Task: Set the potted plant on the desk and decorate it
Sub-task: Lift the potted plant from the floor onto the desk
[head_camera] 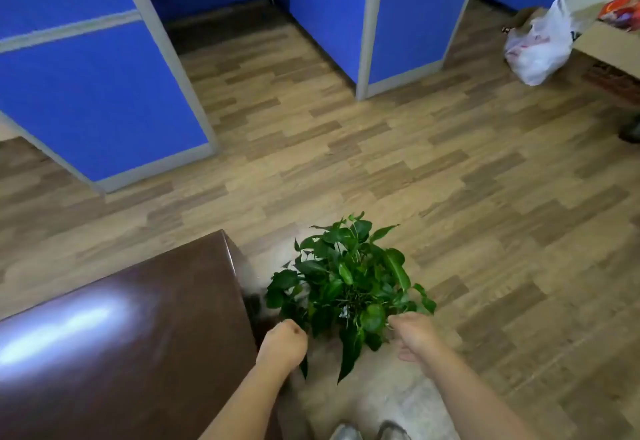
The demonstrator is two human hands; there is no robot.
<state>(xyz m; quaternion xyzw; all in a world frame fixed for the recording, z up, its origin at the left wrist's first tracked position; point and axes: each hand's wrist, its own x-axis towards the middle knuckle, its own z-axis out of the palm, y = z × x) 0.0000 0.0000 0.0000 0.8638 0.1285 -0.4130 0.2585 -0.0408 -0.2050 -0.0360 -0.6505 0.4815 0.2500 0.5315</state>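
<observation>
A green leafy potted plant [349, 283] is held in front of me, above the wooden floor and just right of the desk's corner. Its pot is hidden under the leaves. My left hand [282, 344] is closed at the plant's lower left side and my right hand [414, 335] is closed at its lower right side, both gripping it under the foliage. The dark brown glossy desk [121, 335] fills the lower left of the view, with its top bare.
Blue cubicle partitions [86, 93] with grey frames stand to the left and at the back. A white plastic bag [540, 44] and a cardboard box [609, 41] lie at the far right. Wooden floor [450, 180] stretches ahead. My shoes [367, 431] show at the bottom.
</observation>
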